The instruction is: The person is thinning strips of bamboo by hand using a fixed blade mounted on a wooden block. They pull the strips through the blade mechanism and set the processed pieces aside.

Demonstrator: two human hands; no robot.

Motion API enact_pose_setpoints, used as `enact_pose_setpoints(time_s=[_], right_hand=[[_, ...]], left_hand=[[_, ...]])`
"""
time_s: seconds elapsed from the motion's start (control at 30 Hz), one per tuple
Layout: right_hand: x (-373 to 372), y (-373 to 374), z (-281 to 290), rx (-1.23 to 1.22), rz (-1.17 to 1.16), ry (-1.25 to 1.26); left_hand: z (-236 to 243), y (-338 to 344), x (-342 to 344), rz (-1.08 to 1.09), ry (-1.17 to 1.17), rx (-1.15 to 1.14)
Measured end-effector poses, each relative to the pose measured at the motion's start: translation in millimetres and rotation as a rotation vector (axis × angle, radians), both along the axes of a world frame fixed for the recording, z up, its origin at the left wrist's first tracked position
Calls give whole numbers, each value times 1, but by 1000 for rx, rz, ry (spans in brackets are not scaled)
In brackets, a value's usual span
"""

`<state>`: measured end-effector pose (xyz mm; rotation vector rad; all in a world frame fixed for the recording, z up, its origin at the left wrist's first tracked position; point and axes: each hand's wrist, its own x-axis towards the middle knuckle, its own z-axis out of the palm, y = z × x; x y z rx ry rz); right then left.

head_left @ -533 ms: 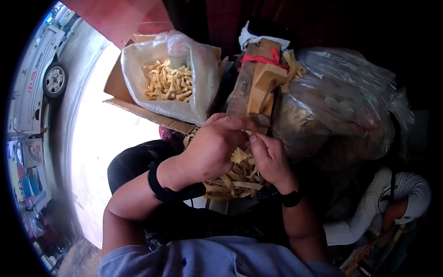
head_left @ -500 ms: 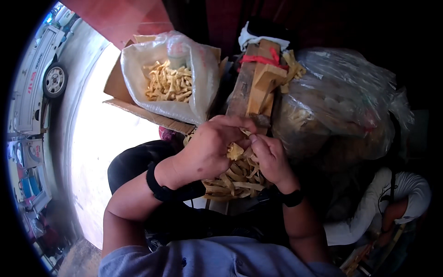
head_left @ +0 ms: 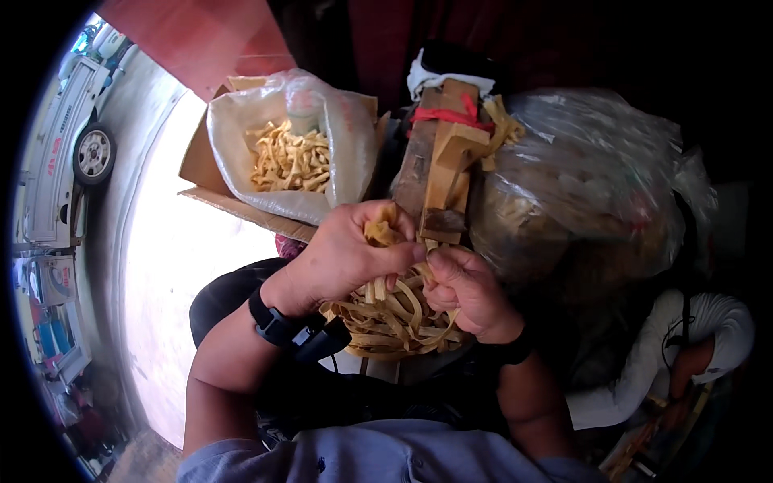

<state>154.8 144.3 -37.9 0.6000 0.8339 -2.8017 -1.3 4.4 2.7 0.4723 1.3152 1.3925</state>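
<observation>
My left hand [head_left: 342, 253] is closed round a folded, yellowish-tan strip [head_left: 380, 232], whose crumpled part stands out above the fingers. Beside it my right hand [head_left: 473, 296] pinches a tan strip between thumb and bent forefinger; the two thumbs nearly meet. Whether both hands hold one and the same strip I cannot tell, since the fingers cover the middle. Right beneath my hands lies a heap of long, flat tan strips [head_left: 394, 326], partly hidden by them.
At the upper left, a cardboard box [head_left: 197, 153] holds a white plastic bag [head_left: 350, 161] with short knotted tan pieces [head_left: 294, 161]. A wooden bench [head_left: 419, 153] with a red tie stands ahead. Right of it sits a large clear plastic bag [head_left: 596, 161]. A co-worker's white sleeve [head_left: 612, 402] shows lower right.
My left hand has rolled over and now shows the folded strip on top. My right hand has moved slightly down. The view has shifted a little.
</observation>
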Motion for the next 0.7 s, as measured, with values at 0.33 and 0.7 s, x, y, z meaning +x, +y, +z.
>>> enact_pose_setpoints(time_s=[0.33, 0.7], right_hand=[[-28, 44, -30, 1423, -477, -155], [-33, 14, -3, 1604, -491, 141]], left_hand=[[-58, 54, -6, 163, 347, -12], [-58, 36, -6, 281, 561, -20]])
